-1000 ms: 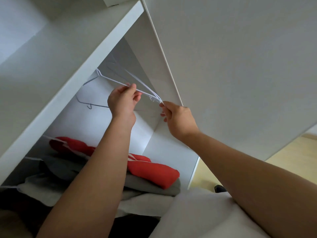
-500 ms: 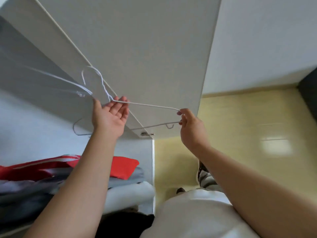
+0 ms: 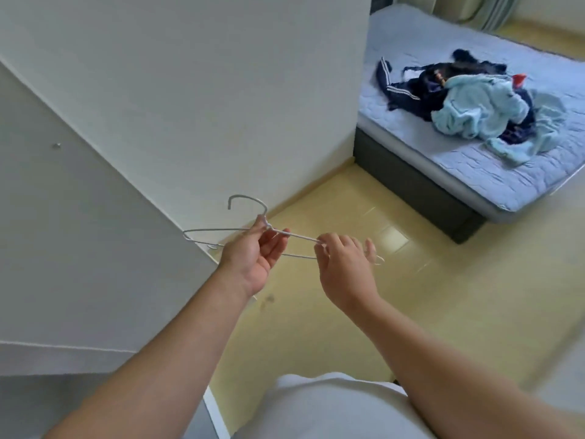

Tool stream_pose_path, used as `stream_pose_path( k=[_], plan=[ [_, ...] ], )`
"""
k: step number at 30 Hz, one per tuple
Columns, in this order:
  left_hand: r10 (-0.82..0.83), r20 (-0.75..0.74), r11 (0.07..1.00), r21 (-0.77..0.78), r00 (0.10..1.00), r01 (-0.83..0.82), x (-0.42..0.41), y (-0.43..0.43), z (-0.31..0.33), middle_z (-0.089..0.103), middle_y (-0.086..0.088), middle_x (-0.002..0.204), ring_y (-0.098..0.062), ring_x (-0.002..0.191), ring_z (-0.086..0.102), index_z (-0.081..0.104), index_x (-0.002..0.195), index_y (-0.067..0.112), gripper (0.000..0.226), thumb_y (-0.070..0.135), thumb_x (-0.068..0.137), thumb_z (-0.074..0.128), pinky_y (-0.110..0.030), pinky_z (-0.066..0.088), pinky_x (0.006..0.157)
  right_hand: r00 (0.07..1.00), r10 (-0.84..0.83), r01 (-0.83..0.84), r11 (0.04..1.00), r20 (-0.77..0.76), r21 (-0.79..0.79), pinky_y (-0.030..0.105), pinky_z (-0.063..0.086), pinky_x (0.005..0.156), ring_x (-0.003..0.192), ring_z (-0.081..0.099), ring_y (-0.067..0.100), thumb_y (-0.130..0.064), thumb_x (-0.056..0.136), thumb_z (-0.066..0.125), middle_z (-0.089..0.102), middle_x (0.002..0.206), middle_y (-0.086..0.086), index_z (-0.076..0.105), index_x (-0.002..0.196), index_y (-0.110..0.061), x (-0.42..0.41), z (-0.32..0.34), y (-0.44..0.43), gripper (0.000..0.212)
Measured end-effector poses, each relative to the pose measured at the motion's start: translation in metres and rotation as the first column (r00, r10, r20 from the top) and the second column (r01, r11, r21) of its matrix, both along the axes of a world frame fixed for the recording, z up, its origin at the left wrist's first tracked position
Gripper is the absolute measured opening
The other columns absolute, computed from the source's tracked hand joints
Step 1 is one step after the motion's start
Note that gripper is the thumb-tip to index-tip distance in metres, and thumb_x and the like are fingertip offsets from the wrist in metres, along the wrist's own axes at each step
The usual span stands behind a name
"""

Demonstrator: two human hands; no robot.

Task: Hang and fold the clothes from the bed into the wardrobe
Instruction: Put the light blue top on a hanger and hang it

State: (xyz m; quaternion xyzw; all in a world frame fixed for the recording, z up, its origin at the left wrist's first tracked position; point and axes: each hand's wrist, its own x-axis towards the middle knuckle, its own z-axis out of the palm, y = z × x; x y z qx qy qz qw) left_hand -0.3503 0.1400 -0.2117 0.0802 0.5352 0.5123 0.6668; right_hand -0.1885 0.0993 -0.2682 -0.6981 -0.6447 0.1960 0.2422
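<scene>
A thin white wire hanger (image 3: 218, 230) is held level in front of me, its hook pointing up. My left hand (image 3: 256, 258) pinches it at the neck just under the hook. My right hand (image 3: 343, 267) grips its right arm with curled fingers. On the bed (image 3: 474, 172) at the upper right lies a heap of clothes: a light blue garment (image 3: 481, 112) on top of dark navy pieces with white stripes (image 3: 408, 90). The open white wardrobe door (image 3: 82, 217) stands at my left.
A white wall (image 3: 205, 90) runs from the wardrobe door to the bed's head end. Pale yellow floor (image 3: 443, 296) stretches between me and the bed's dark base. My white shirt fills the bottom edge.
Both hands lifted the hanger out of the wardrobe and lowered it. My view swung right, from the wardrobe shelves and folded red clothes to the floor and bed.
</scene>
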Motion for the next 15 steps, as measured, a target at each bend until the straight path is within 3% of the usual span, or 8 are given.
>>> stream_pose_path(
  k=[3,6,9,11,15],
  plan=[
    [-0.156,-0.05,0.987,0.033,0.986,0.158,0.086,0.035,0.004,0.071,-0.008,0.072,-0.023,0.076,0.077,0.067,0.076,0.01,0.023,0.022,0.096,0.067,-0.027,0.059,0.057,0.997,-0.048,0.053,0.995,-0.065,0.086,0.04,0.036,0.095,0.094,0.058,0.03,-0.027,0.106,0.05,0.067,0.093,0.002,0.067,0.105,-0.018,0.083,0.003,0.018,0.02],
    [-0.181,-0.077,0.983,0.028,0.98,0.184,0.168,0.075,0.004,0.072,-0.007,0.079,-0.019,0.069,0.075,0.063,0.084,0.01,0.024,0.029,0.1,0.063,-0.026,0.059,0.058,0.988,-0.131,0.136,0.989,-0.077,0.056,0.037,0.038,0.082,0.089,0.055,0.03,-0.025,0.104,0.053,0.064,0.089,0.002,0.067,0.1,-0.018,0.171,0.003,0.039,0.017],
    [-0.173,-0.091,0.985,-0.023,0.981,0.172,0.246,0.116,0.002,0.072,-0.002,0.071,-0.015,0.06,0.072,0.058,0.092,0.015,0.021,0.03,0.105,0.052,-0.025,0.055,0.059,0.971,-0.235,0.236,0.972,-0.048,0.001,0.035,0.031,0.076,0.089,0.054,0.03,-0.023,0.104,0.051,0.062,0.087,0.001,0.065,0.096,-0.019,0.254,0.002,0.053,0.017],
    [-0.219,-0.132,0.976,-0.041,0.967,0.215,0.297,0.14,-0.002,0.073,0.0,0.069,-0.012,0.056,0.071,0.057,0.101,0.014,0.017,0.026,0.107,0.047,-0.024,0.052,0.059,0.951,-0.303,0.302,0.953,-0.053,-0.025,0.036,0.033,0.076,0.09,0.055,0.03,-0.025,0.103,0.05,0.063,0.087,0.002,0.064,0.093,-0.017,0.301,0.003,0.062,0.019],
    [-0.367,-0.144,0.93,-0.039,0.919,0.365,0.393,0.184,-0.011,0.077,-0.006,0.076,-0.016,0.062,0.074,0.055,0.111,0.01,0.011,0.019,0.107,0.048,-0.022,0.056,0.052,0.909,-0.386,0.384,0.922,-0.155,-0.042,0.039,0.043,0.091,0.096,0.06,0.022,-0.038,0.101,0.052,0.065,0.095,-0.004,0.065,0.104,-0.023,0.373,0.01,0.098,0.02]
  ],
)
